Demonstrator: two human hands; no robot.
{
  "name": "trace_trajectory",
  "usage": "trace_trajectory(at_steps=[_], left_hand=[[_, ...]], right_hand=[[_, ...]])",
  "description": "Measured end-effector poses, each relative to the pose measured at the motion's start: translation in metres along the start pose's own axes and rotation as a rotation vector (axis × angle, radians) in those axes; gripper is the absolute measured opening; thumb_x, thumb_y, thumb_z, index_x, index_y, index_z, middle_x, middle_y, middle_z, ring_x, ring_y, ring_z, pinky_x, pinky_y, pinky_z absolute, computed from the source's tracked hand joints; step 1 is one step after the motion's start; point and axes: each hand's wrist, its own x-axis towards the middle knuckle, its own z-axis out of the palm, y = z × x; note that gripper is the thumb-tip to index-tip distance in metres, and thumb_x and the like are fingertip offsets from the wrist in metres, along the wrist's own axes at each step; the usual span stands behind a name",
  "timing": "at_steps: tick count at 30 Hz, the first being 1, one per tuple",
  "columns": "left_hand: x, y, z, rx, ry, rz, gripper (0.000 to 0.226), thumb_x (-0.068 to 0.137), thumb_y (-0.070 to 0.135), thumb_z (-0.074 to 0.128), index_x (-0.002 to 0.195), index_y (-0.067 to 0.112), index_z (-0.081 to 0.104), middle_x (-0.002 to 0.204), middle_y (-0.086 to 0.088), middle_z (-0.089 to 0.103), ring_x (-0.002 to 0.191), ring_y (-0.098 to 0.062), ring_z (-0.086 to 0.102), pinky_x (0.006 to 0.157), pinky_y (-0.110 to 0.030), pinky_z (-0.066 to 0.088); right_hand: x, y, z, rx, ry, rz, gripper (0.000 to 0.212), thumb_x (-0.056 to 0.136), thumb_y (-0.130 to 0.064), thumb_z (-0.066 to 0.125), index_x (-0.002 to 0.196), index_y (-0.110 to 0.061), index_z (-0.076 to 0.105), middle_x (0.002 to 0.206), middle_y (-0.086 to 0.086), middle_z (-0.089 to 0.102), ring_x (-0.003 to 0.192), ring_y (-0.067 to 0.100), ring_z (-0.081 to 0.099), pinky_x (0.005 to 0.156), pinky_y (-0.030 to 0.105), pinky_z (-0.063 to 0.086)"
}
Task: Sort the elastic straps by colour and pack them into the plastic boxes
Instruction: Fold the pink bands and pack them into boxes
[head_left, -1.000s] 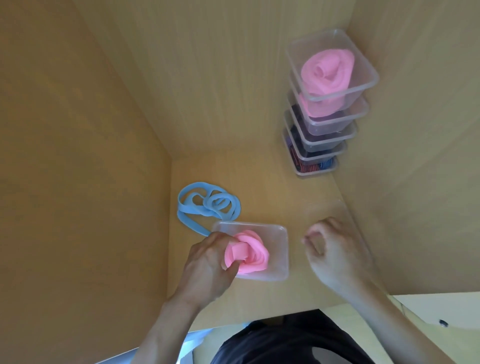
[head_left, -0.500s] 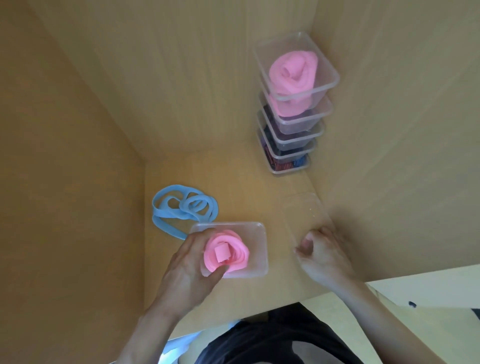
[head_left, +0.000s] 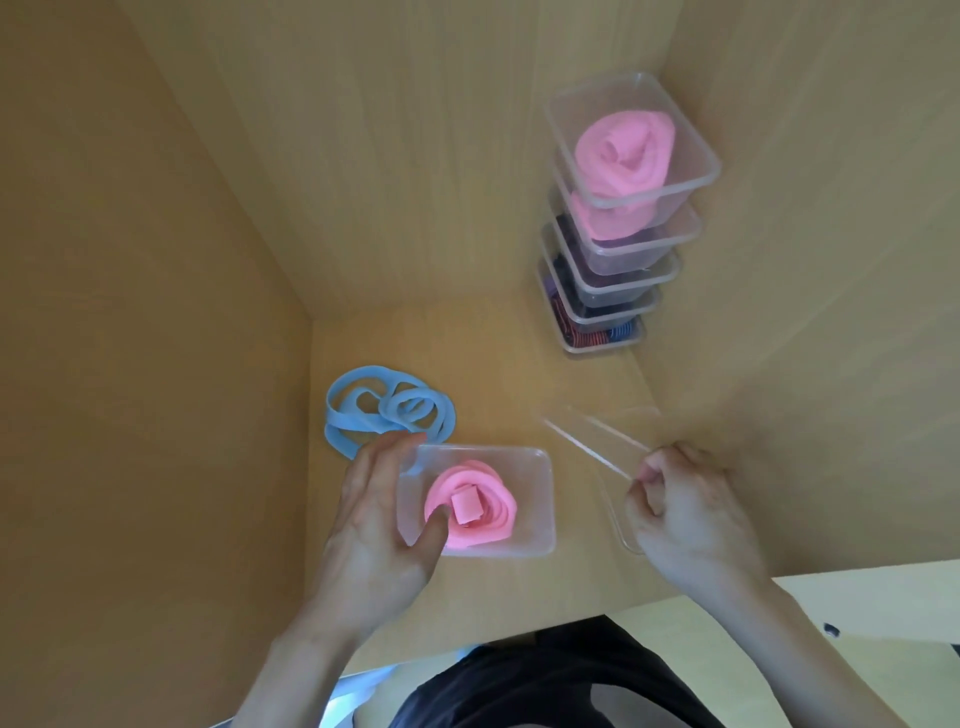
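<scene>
A clear plastic box (head_left: 535, 467) stands on the wooden shelf floor with a coiled pink strap (head_left: 470, 504) inside. My left hand (head_left: 379, 509) holds the box's left side, fingers fairly straight along its rim and thumb touching the pink coil. A loose blue strap (head_left: 387, 410) lies in loops just behind that hand. My right hand (head_left: 680, 509) pinches the edge of a clear plastic lid (head_left: 597, 436), which is tilted up off the shelf to the right of the box.
A stack of several clear boxes (head_left: 623, 218) stands in the back right corner; the top ones hold pink straps, the lower ones dark and striped straps. Wooden walls close in on the left, back and right. The shelf's front edge (head_left: 519, 629) is near my body.
My left hand has let go of the pink coil and moved to the box's left side. My right hand has taken hold of the clear lid and lifted its edge.
</scene>
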Motion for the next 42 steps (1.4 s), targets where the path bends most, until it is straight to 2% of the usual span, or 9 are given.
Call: trace_trajectory(at_steps=[4,9,13,18,24,28,32,36,42], left_hand=[[0.009,0.002,-0.003,-0.055,0.126,0.05,0.071,0.088,0.012,0.072,0.144,0.04,0.04,0.15,0.019,0.04,0.144,-0.004,0.032,0.108,-0.002,0.02],[0.016,0.003,-0.014,-0.09,0.208,0.158,0.07,0.086,0.017,0.072,0.148,0.035,0.045,0.156,0.013,0.039,0.147,-0.016,0.033,0.118,-0.024,0.025],[0.015,0.002,-0.023,-0.07,0.266,0.226,0.021,0.089,0.017,0.067,0.106,0.027,0.075,0.132,0.015,0.06,0.132,-0.017,0.048,0.11,-0.024,0.034],[0.01,0.005,-0.026,-0.271,0.205,-0.033,0.012,0.089,0.026,0.07,0.08,0.032,0.074,0.096,0.019,0.07,0.099,-0.002,0.061,0.084,-0.008,0.039],[0.018,-0.013,-0.007,-0.558,0.122,-0.305,0.017,0.087,-0.001,0.074,0.086,0.016,0.074,0.067,-0.002,0.054,0.066,-0.014,0.048,0.068,-0.028,0.039],[0.017,-0.033,0.009,-0.436,0.09,-0.316,0.055,0.085,-0.006,0.072,0.116,0.039,0.062,0.062,0.011,0.043,0.058,-0.005,0.042,0.061,-0.014,0.039],[0.014,-0.051,0.02,-0.219,0.036,-0.252,0.065,0.089,0.016,0.073,0.129,0.061,0.049,0.07,0.016,0.048,0.066,-0.008,0.05,0.065,-0.019,0.045],[0.013,-0.056,0.022,-0.058,0.056,-0.187,0.065,0.088,0.022,0.072,0.137,0.053,0.043,0.109,0.027,0.048,0.1,0.002,0.053,0.085,-0.019,0.044],[0.018,-0.047,0.029,0.04,-0.044,-0.03,0.077,0.088,-0.006,0.048,0.156,0.026,0.033,0.163,0.018,0.019,0.151,-0.002,0.011,0.122,-0.024,0.017]], right_hand=[[-0.006,-0.025,-0.021,0.05,0.051,-0.271,0.023,0.079,0.003,0.071,0.081,-0.016,0.059,0.087,-0.005,0.057,0.085,0.011,0.042,0.075,0.044,0.045],[-0.003,-0.043,-0.039,0.155,-0.071,-0.5,0.021,0.089,-0.012,0.055,0.088,-0.032,0.05,0.098,-0.021,0.05,0.097,0.001,0.046,0.078,0.026,0.039],[-0.002,-0.045,-0.036,0.361,-0.196,-0.437,0.031,0.095,-0.012,0.06,0.089,-0.04,0.05,0.104,-0.017,0.056,0.105,0.014,0.056,0.084,0.033,0.047],[0.007,-0.056,-0.025,0.663,-0.122,-0.398,0.006,0.088,-0.025,0.066,0.089,-0.028,0.061,0.089,-0.011,0.063,0.091,0.013,0.061,0.082,0.011,0.042],[0.028,-0.046,0.035,0.816,-0.087,-0.057,0.027,0.086,0.004,0.073,0.081,-0.021,0.064,0.067,-0.017,0.059,0.061,0.0,0.053,0.062,0.009,0.042],[0.033,-0.035,0.077,0.79,-0.078,0.083,0.034,0.08,0.005,0.078,0.086,-0.026,0.064,0.064,-0.011,0.053,0.056,0.001,0.048,0.058,0.013,0.041],[0.028,-0.029,0.098,0.678,0.005,0.082,0.033,0.082,0.002,0.076,0.085,-0.029,0.065,0.077,-0.005,0.059,0.061,0.003,0.052,0.061,0.011,0.041],[0.022,-0.03,0.104,0.494,0.048,-0.02,0.022,0.087,-0.011,0.073,0.103,-0.025,0.066,0.101,-0.008,0.052,0.082,0.004,0.055,0.079,0.017,0.045],[0.009,-0.033,0.106,0.43,0.007,-0.139,0.032,0.096,-0.013,0.064,0.127,-0.02,0.066,0.114,-0.008,0.047,0.097,0.005,0.054,0.091,0.028,0.047]])
